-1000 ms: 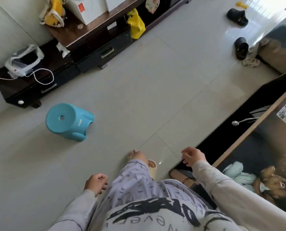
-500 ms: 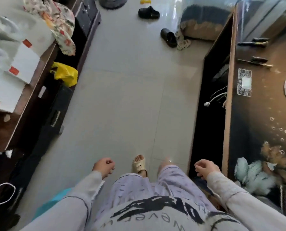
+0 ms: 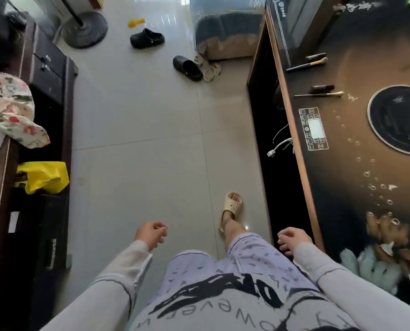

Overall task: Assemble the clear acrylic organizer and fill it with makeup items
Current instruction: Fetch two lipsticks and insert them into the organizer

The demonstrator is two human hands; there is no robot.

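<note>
Makeup brushes (image 3: pixel 307 64) are lying on the dark table (image 3: pixel 356 68) to the right, two of them, one farther off than the other. Their handle ends are reaching almost to the table's wooden rim, and a short dark tube (image 3: pixel 322 87) is sitting just beside each. At the table's far end something like a clear panel (image 3: pixel 294 27) with pale edges is showing, too blurred to identify.

The person is standing in a lane of bare tiled floor (image 3: pixel 151 115) running between that rim and a low dark cabinet (image 3: pixel 48 68) on the left. The left hand (image 3: pixel 151 234) is hanging over the tiles with fingers loosely curled around nothing. The right hand (image 3: pixel 292 240) is hanging likewise, empty, near the table's edge and well apart from the brushes. A beige slipper (image 3: pixel 232 206) is stepping forward close to the table's dark side.

Farther along the lane, two black clogs (image 3: pixel 187 68) are lying near its right side and a round fan base (image 3: pixel 85 29) is standing at its left. A yellow bag (image 3: pixel 44 176) is bulging at the cabinet's edge, and a white plug (image 3: pixel 279 146) is dangling beside the rim.
</note>
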